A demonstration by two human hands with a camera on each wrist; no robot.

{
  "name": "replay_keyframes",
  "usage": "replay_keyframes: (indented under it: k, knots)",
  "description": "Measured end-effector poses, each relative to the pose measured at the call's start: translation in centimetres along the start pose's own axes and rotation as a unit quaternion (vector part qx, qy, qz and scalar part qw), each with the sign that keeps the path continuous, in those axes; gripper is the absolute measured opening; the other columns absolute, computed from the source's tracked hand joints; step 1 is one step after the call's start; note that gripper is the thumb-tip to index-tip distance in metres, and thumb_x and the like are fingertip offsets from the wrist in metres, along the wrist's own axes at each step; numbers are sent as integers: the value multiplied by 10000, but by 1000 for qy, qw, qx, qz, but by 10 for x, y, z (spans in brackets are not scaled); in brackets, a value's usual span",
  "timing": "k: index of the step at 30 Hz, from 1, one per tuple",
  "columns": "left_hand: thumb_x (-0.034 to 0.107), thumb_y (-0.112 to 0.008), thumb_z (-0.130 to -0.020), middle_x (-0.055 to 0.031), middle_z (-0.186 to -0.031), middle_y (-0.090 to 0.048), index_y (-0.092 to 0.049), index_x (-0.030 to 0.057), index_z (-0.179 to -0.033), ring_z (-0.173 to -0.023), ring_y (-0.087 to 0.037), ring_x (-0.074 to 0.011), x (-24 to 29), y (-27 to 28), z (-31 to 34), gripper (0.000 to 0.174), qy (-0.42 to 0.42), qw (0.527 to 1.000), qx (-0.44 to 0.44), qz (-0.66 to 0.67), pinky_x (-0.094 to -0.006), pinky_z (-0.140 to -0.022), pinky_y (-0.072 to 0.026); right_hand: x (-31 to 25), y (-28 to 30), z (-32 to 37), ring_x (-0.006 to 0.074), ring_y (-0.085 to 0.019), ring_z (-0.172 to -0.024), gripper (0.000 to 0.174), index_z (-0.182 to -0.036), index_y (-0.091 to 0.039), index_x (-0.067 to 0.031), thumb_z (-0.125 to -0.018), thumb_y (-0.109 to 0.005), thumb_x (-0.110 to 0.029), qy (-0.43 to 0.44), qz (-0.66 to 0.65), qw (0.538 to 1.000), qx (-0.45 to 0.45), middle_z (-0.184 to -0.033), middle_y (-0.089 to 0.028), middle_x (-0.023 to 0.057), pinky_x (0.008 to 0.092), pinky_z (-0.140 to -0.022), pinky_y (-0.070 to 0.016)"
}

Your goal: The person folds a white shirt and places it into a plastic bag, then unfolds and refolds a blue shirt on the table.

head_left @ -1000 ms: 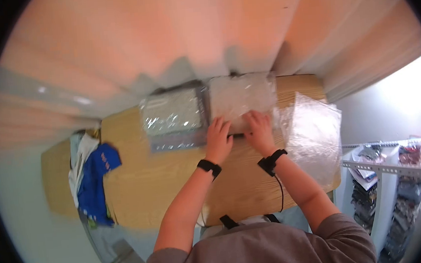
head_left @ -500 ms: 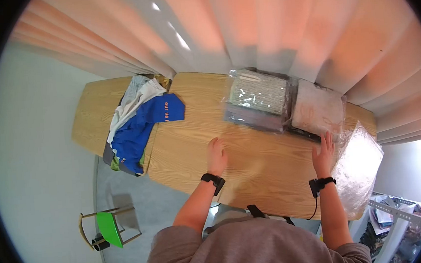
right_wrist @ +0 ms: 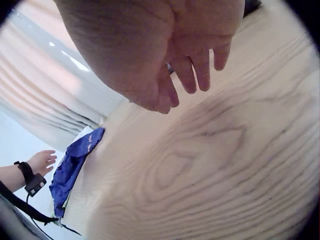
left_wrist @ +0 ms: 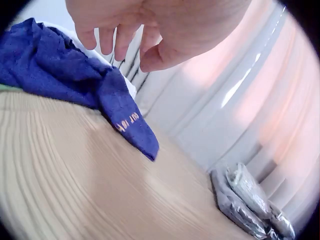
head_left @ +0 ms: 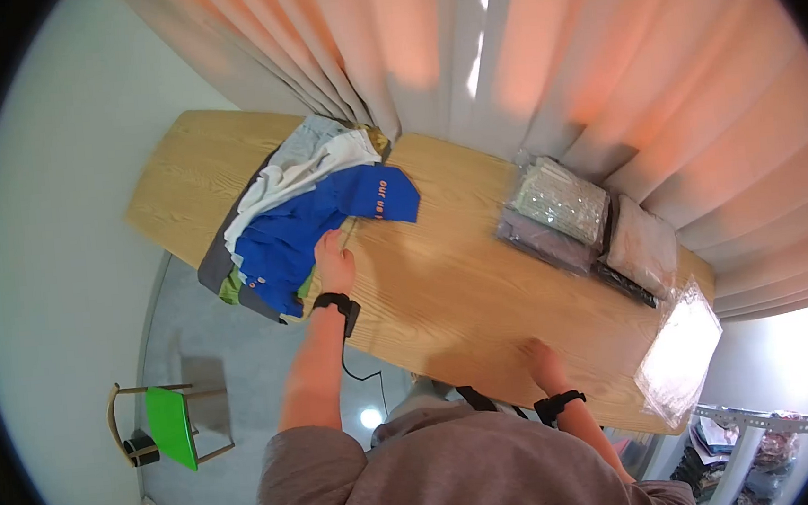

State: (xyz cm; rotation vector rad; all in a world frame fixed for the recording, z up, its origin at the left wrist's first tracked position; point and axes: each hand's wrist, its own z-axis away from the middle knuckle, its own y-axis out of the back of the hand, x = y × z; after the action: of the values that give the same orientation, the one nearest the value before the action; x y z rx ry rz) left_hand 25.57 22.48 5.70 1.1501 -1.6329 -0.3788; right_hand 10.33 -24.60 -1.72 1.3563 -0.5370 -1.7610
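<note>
A blue garment (head_left: pixel 297 225) with orange lettering lies on top of a loose pile of clothes at the table's left part. My left hand (head_left: pixel 335 262) hovers at the near edge of that garment, its fingers loosely bent and holding nothing; in the left wrist view the hand (left_wrist: pixel 160 30) hangs above the cloth with the fingers apart. My right hand (head_left: pixel 548 366) is over the front part of the wooden table (head_left: pixel 444 278). Seen from the right wrist, its relaxed fingers (right_wrist: pixel 186 75) point down over the wood with nothing in them.
Clear-bagged folded garments (head_left: pixel 557 204) and a second bagged stack (head_left: pixel 643 245) sit at the back right by the curtain (head_left: pixel 541 61). Shiny empty-looking plastic bags (head_left: pixel 682 354) lie at the right end. A green chair (head_left: pixel 171 427) stands on the floor at left.
Both hands have left the bagged stack at right and swung left as the view turned. The left hand has come to the blue garment; the right now trails over the table's front.
</note>
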Motion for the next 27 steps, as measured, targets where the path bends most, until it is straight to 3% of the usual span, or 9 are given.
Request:
replay_keyframes:
  k: [4,7,10,12,16,20,21,24,27]
  knots:
    - [-16,-554,-695,-191,-1191,-511,-529,33,-1125,-1124,-459,-366,-47,24,-55,434,15,999,13,-34,-444,-949,-386,-48,-11,-3,395,-448,-1172,307,-1058,-624,-30,-818,-549,-206,42,68,997,3,-1317,-398,284,434,-989,-372]
    - [18,-561,-696,-192,-1215,-504,-535,35,-1133,-1146,-451,-368,-82,21,-91,438,15,998,1,-68,-452,-950,-396,-47,-34,-4,417,-458,-1146,281,-1013,-632,-33,-815,-544,-211,57,255,964,50,-1302,-388,316,427,-983,-381]
    - [50,-569,-689,-188,-1263,-481,-569,50,-1115,-1185,-427,-366,-105,10,-118,425,57,990,-41,-124,-452,-965,-395,-55,-25,0,401,-478,-1126,258,-967,-634,-37,-812,-535,-218,16,232,970,76,-1269,-441,284,421,-969,-393]
    - [84,-553,-717,-167,-1375,-380,-610,75,-1082,-1255,-365,-350,-114,5,-133,370,93,975,-105,-170,-472,-972,-387,-54,-12,5,372,-484,-1121,226,-922,-643,-38,-801,-544,-202,-14,46,998,30,-1143,-554,235,432,-969,-380]
    - [94,-535,-764,-114,-1421,-336,-655,92,-1026,-1291,-316,-337,-126,-12,-147,288,120,975,-95,-164,-508,-1002,-327,-51,10,34,350,-559,-1001,203,-883,-644,-25,-795,-564,-190,-41,19,993,110,-1002,-624,188,429,-874,-440]
    - [131,-519,-796,-99,-1294,-496,-656,103,-1035,-1295,-323,-272,-137,-32,-165,277,194,929,-189,-254,-512,-1026,-276,-49,25,57,358,-608,-869,169,-843,-649,-14,-783,-599,-163,-50,10,986,156,-862,-650,184,404,-788,-479]
    - [147,-525,-783,-94,-1142,-597,-669,98,-991,-1196,-449,-251,-131,-25,-167,257,194,944,-143,-225,-518,-1006,-304,-48,28,63,344,-604,-904,170,-871,-652,-24,-797,-598,-167,-82,-6,986,145,-901,-651,173,391,-811,-472]
    - [89,-534,-760,-138,-946,-650,-689,74,-866,-897,-612,-304,-142,-14,-181,188,101,988,-61,-99,-452,-904,-415,-51,35,75,327,-604,-932,175,-903,-656,-33,-817,-593,-172,-114,-19,984,135,-931,-653,161,377,-825,-468]
    - [30,-527,-787,-166,-947,-643,-676,41,-899,-924,-602,-322,-108,23,-199,186,-22,997,-2,77,-375,-837,-459,-62,37,67,328,-609,-916,179,-909,-654,-29,-827,-590,-175,-103,-25,983,147,-916,-653,163,378,-810,-472]
